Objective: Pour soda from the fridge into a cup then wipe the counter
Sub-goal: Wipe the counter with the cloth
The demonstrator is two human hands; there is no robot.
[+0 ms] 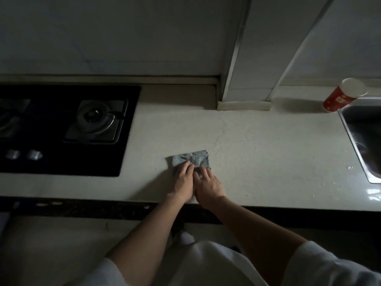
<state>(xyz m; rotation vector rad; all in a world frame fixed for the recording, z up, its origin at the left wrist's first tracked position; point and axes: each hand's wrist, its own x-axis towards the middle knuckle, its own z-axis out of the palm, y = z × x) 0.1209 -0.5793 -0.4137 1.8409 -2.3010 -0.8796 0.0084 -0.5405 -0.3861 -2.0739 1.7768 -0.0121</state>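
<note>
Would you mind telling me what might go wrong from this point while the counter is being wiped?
1. The cup stands right by the sink rim, so a wide sweep to the right might knock it over.
2. The droplets near the sink lie far from the cloth, on which the left hand and the right hand rest, so they could be missed.
3. Wiping leftward may drag the cloth onto the hob.
</note>
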